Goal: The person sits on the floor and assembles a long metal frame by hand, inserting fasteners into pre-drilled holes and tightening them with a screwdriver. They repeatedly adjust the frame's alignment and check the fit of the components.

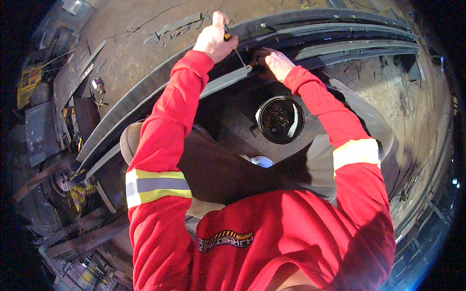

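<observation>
My left hand point(216, 39) is closed round the black-and-yellow handle of a screwdriver point(226, 36). Its thin shaft slants down to the right, and the tip meets the end of a light grey strip on a long metal beam point(225, 80). Close by the tip is my right hand point(275, 63), with its fingers bent in against the beam. Those fingertips lie in dark shadow, so what they grip cannot be made out. Several long, curved metal rails point(335, 29) run side by side beyond and beneath both hands.
A round, black-rimmed container point(294, 127) with dark bits inside stands between my legs. Nearer me is a small bluish-white round thing point(262, 161). Broken dark flakes point(179, 26) lie on the floor beyond the rails. At left are a small can point(98, 85) and piled metal parts point(41, 126).
</observation>
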Motion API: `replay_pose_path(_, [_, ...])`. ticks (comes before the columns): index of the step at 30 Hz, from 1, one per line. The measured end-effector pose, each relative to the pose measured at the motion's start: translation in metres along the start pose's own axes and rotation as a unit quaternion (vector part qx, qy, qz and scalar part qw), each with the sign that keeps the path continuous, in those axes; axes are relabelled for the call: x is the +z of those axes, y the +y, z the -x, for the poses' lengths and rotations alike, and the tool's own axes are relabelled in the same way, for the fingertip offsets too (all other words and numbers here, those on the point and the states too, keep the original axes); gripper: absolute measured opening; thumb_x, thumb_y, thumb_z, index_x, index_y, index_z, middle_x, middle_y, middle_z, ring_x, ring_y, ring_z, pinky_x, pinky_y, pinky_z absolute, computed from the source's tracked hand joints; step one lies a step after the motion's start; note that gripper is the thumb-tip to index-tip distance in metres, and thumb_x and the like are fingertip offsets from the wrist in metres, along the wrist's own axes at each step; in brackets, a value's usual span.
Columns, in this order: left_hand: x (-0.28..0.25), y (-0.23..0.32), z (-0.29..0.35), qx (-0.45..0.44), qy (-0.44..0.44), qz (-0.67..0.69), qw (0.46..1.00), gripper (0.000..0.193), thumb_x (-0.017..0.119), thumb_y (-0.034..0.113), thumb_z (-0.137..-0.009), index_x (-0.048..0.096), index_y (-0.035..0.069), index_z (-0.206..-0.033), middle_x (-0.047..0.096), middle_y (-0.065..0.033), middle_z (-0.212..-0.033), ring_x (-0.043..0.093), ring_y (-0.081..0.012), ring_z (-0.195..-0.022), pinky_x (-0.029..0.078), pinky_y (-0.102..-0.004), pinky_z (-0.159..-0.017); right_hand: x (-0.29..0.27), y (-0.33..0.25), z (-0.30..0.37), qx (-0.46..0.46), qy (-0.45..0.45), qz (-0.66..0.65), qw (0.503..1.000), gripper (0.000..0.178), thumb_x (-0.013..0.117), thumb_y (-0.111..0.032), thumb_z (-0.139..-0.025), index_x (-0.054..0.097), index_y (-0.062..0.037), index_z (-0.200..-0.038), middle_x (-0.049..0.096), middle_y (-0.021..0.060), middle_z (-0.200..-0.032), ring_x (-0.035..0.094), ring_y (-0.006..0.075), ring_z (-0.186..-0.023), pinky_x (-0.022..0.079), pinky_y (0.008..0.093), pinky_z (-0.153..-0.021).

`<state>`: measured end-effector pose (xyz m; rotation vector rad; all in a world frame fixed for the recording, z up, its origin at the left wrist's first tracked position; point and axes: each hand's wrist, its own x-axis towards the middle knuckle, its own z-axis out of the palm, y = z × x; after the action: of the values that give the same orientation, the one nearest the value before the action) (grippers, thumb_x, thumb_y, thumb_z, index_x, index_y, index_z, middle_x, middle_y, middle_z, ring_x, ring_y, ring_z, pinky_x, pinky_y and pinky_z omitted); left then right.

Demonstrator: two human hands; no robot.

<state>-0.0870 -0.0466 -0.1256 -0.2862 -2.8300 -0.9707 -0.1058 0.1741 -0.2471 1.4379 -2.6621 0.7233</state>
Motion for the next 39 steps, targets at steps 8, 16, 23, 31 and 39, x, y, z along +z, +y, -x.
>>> replay_pose_path(8, [0.015, 0.041, -0.013, -0.126, 0.018, -0.173, 0.977, 0.058, 0.073, 0.033, -0.071, 0.035, 0.002, -0.103, 0.064, -0.0231, -0.079, 0.064, -0.0398, -0.078, 0.052, -0.0463, -0.07, -0.031, -0.045, 0.012, 0.079, 0.047, 0.021, 0.996, 0.039, 0.074, -0.015, -0.062, 0.066, -0.0136, -0.1, 0.06, 0.0081, -0.101, 0.055, 0.0302, -0.099, 0.048, 0.0429, -0.084])
replay_pose_path(16, [0.014, 0.043, -0.019, -0.033, 0.004, -0.073, 0.997, 0.051, 0.073, 0.023, -0.07, 0.039, 0.009, -0.105, 0.064, -0.021, -0.082, 0.063, -0.0414, -0.079, 0.049, -0.0464, -0.073, 0.043, -0.137, 0.04, 0.485, 0.391, -0.622, 0.476, 0.032, 0.051, 0.003, -0.084, 0.05, 0.0015, -0.116, 0.057, 0.0082, -0.094, 0.059, 0.0135, -0.077, 0.055, 0.0269, -0.059])
replay_pose_path(23, [0.031, 0.059, -0.022, -0.141, 0.033, -0.196, 0.97, 0.054, 0.071, 0.031, -0.071, 0.039, 0.007, -0.107, 0.066, -0.0176, -0.09, 0.065, -0.0371, -0.082, 0.052, -0.0444, -0.074, 0.03, -0.138, 0.019, 0.326, 0.336, -0.838, 0.28, 0.036, 0.045, 0.004, -0.077, 0.05, -0.0036, -0.112, 0.055, 0.0085, -0.102, 0.053, 0.0233, -0.101, 0.042, 0.0452, -0.092])
replay_pose_path(31, [0.036, 0.056, -0.008, -0.108, 0.098, -0.115, 0.983, 0.048, 0.073, 0.019, -0.068, 0.039, 0.01, -0.102, 0.062, -0.0153, -0.083, 0.063, -0.0348, -0.075, 0.05, -0.0428, -0.067, 0.025, -0.146, 0.013, 0.352, 0.339, -0.855, 0.176, 0.027, 0.049, 0.004, -0.075, 0.051, -0.0117, -0.097, 0.052, 0.0015, -0.092, 0.054, 0.0173, -0.093, 0.039, 0.0451, -0.099])
replay_pose_path(39, [0.036, 0.057, 0.003, -0.104, 0.053, -0.178, 0.977, 0.04, 0.066, 0.022, -0.072, 0.042, 0.006, -0.1, 0.061, -0.0214, -0.089, 0.063, -0.0395, -0.079, 0.052, -0.0461, -0.065, 0.013, -0.154, 0.011, 0.323, 0.33, -0.864, 0.199, 0.033, 0.052, 0.004, -0.076, 0.048, -0.0161, -0.101, 0.054, -0.0011, -0.1, 0.052, 0.0146, -0.099, 0.038, 0.0451, -0.094])
